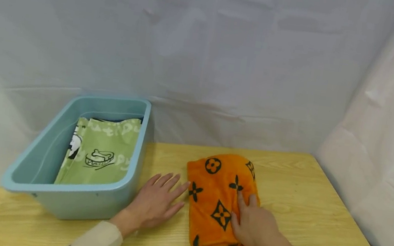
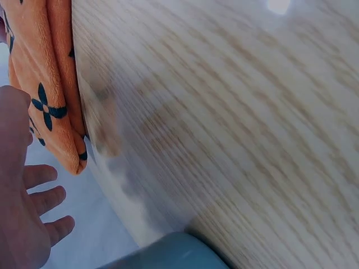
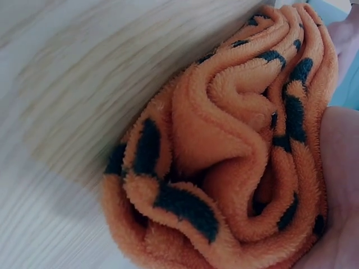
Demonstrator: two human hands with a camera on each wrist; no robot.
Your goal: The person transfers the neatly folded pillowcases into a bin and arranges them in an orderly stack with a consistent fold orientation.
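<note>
A folded orange towel (image 1: 219, 192) with black flower marks lies on the wooden table (image 1: 304, 187), near its middle. My right hand (image 1: 249, 219) rests on top of the towel's near right part, fingers fairly straight and pressing down. In the right wrist view the towel's (image 3: 235, 157) stacked folds show end-on, with my palm (image 3: 339, 185) against their right side. My left hand (image 1: 163, 195) lies flat on the table, fingers spread, its fingertips at the towel's left edge. The left wrist view shows those fingers (image 2: 25, 224) beside the towel's (image 2: 50, 84) edge.
A light blue plastic bin (image 1: 72, 191) stands at the table's left, just beside my left hand. Inside it lies a folded green printed cloth (image 1: 103, 156). White sheeting hangs behind and to both sides. Bare wood stretches to the right of the towel.
</note>
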